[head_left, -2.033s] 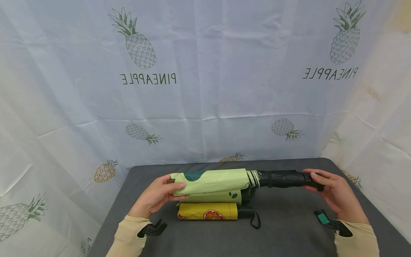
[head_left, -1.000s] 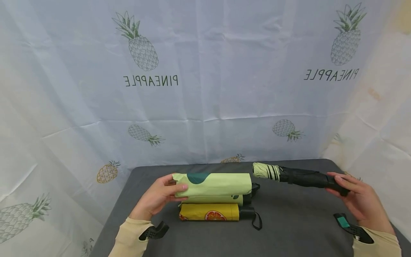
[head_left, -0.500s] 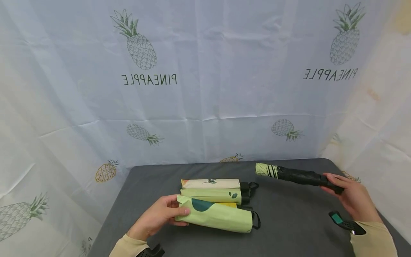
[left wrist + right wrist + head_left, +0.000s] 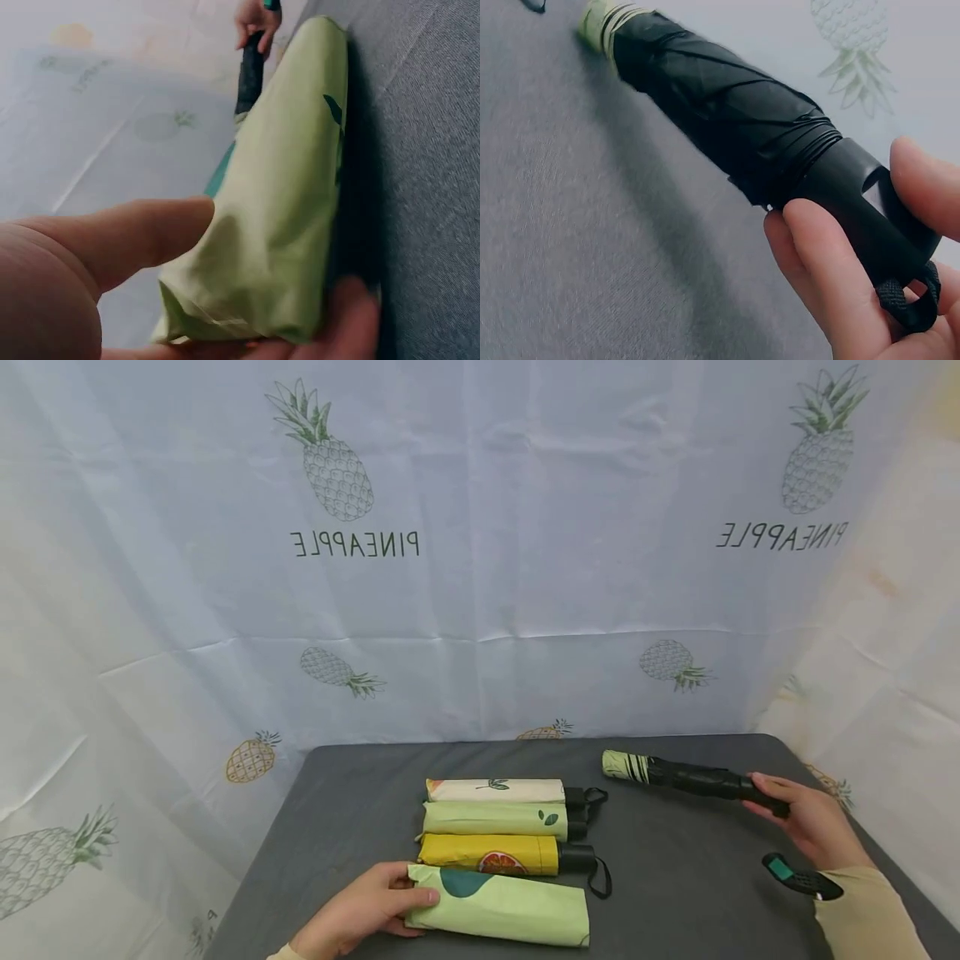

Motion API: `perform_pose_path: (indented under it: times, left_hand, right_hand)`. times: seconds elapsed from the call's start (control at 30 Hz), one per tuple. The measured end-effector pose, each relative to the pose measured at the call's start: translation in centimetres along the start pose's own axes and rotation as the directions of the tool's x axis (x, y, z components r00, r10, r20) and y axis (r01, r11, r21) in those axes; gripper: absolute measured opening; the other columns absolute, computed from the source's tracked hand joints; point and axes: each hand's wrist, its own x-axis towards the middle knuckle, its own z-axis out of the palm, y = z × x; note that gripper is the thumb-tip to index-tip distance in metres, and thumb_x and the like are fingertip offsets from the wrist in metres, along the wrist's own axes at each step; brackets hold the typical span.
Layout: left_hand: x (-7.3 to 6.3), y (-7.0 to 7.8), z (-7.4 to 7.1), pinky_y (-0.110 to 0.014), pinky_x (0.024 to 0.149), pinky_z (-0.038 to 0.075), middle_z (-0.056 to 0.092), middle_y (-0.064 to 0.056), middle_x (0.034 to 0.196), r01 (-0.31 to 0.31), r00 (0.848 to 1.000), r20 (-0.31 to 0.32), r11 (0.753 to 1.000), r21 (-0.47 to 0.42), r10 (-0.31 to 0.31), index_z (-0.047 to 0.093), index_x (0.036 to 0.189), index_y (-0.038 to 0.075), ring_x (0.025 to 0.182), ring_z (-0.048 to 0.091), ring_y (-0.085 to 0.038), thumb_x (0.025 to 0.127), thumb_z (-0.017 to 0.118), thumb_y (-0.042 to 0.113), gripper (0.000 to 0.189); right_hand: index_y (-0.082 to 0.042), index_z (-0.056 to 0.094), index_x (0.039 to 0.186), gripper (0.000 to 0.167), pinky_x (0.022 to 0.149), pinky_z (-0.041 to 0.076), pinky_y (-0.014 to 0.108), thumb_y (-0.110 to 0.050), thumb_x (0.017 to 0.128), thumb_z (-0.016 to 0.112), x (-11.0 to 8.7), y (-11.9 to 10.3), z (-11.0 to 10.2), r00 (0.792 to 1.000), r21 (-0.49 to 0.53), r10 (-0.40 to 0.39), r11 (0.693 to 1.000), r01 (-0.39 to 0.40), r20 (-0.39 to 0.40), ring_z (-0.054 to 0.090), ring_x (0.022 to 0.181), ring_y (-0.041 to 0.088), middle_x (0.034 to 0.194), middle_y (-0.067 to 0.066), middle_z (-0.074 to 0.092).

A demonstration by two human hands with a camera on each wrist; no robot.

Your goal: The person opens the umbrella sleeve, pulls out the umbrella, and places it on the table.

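Note:
Near the front of the table, my left hand (image 4: 371, 902) pinches one end of a light green umbrella sleeve (image 4: 517, 910) with a dark green patch. In the left wrist view the thumb lies on the near side of the sleeve (image 4: 277, 172) and fingers curl under its end. At the right, my right hand (image 4: 810, 822) holds a folded black umbrella (image 4: 693, 778) by its handle, its pale green striped tip pointing left. The right wrist view shows the umbrella handle (image 4: 847, 187) between thumb and fingers, a wrist strap loop (image 4: 915, 307) hanging by the palm, and a shadow on the table.
Three folded umbrellas in sleeves lie parallel behind the held sleeve: a cream umbrella (image 4: 498, 790), a light green umbrella (image 4: 487, 820) and a yellow umbrella (image 4: 465, 852) with an orange-slice print. The dark grey table (image 4: 675, 877) meets a white pineapple-print curtain (image 4: 480, 568) at its back.
The black umbrella has come out of the green sleeve to the right. My left hand has brought the sleeve forward past the yellow umbrella; my right hand has since shifted slightly left and lower.

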Motion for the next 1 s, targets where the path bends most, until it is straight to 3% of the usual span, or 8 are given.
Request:
perform_pose_path:
  times: [0.1,0.17,0.27,0.37,0.43,0.53,0.8,1.0]
  left_hand:
    - [0.1,0.3,0.0,-0.041,0.082,0.068,0.077,-0.004,0.114,0.022,0.999,-0.051,0.992,0.126,-0.016,0.068,0.133,-0.001,0.098,0.073,-0.017,0.104,0.074,0.036,0.047]
    - [0.0,0.6,0.2,-0.037,0.078,0.064,0.077,-0.003,0.110,0.027,0.997,-0.078,0.981,0.195,-0.012,0.072,0.127,0.003,0.094,0.070,-0.015,0.103,0.075,0.038,0.043]
    - [-0.1,0.9,0.7,-0.032,0.068,0.058,0.075,-0.001,0.099,0.042,0.994,-0.110,0.970,0.241,-0.016,0.074,0.119,0.006,0.082,0.066,-0.015,0.102,0.076,0.038,0.037]
    - [-0.4,0.9,1.4,-0.031,0.061,0.057,0.070,-0.004,0.089,0.051,0.992,-0.124,0.971,0.232,-0.022,0.070,0.126,-0.002,0.071,0.061,-0.016,0.102,0.077,0.033,0.043]
    - [-0.4,0.7,1.6,-0.031,0.058,0.059,0.067,-0.006,0.084,0.062,0.991,-0.129,0.973,0.222,-0.034,0.064,0.135,-0.008,0.066,0.061,-0.016,0.101,0.078,0.032,0.054]
    - [-0.4,0.7,1.6,-0.033,0.059,0.062,0.068,-0.008,0.085,0.068,0.991,-0.129,0.975,0.213,-0.041,0.056,0.144,-0.013,0.066,0.063,-0.017,0.101,0.078,0.032,0.066]
    - [-0.7,1.7,-0.4,-0.038,0.069,0.065,0.078,-0.005,0.101,0.090,0.985,-0.165,0.958,0.272,-0.046,0.070,0.132,-0.008,0.079,0.073,-0.018,0.102,0.076,0.036,0.053]
    - [0.3,3.5,-3.0,-0.042,0.081,0.067,0.078,-0.011,0.116,0.065,0.981,-0.195,0.956,0.288,-0.008,0.070,0.134,-0.008,0.094,0.076,-0.023,0.104,0.074,0.036,0.053]
  right_hand:
    - [-0.034,0.079,0.111,0.016,0.100,0.066,0.033,-0.025,0.111,0.065,0.4,0.2,-0.4,0.999,-0.123,0.025,0.992,-0.029,-0.036,0.074,0.098,-0.003,0.107,-0.027,0.069]
    - [-0.020,0.073,0.134,0.031,0.099,0.066,0.034,-0.038,0.110,0.065,0.7,0.2,-0.5,0.996,-0.281,0.047,0.957,-0.067,-0.079,0.074,0.097,-0.003,0.112,-0.020,0.068]
    - [0.001,0.051,0.158,0.077,0.108,0.061,0.048,-0.057,0.108,0.059,1.0,0.2,-0.5,0.986,-0.525,0.077,0.839,-0.144,-0.147,0.074,0.113,0.016,0.134,0.020,0.066]
    - [0.010,0.039,0.162,0.094,0.113,0.054,0.060,-0.066,0.108,0.052,1.2,0.2,-0.3,0.979,-0.649,0.094,0.736,-0.190,-0.180,0.061,0.133,0.044,0.164,0.042,0.031]
    - [0.008,0.041,0.162,0.092,0.113,0.051,0.066,-0.066,0.108,0.051,1.2,0.4,-0.2,0.977,-0.672,0.097,0.712,-0.202,-0.191,0.045,0.142,0.059,0.169,0.042,0.020]
    - [0.007,0.043,0.161,0.088,0.106,0.056,0.060,-0.064,0.109,0.050,1.3,0.5,-0.3,0.973,-0.685,0.097,0.695,-0.217,-0.210,0.052,0.135,0.056,0.167,0.043,0.023]
    - [0.007,0.049,0.157,0.081,0.102,0.061,0.055,-0.057,0.110,0.056,0.9,0.7,0.5,0.978,-0.742,0.022,0.647,-0.173,-0.210,0.050,0.139,0.058,0.165,0.044,0.028]
    - [0.006,0.054,0.154,0.077,0.102,0.052,0.070,-0.058,0.110,0.055,0.6,0.3,1.7,0.966,-0.832,-0.030,0.515,-0.205,-0.257,0.044,0.137,0.065,0.161,0.045,0.033]
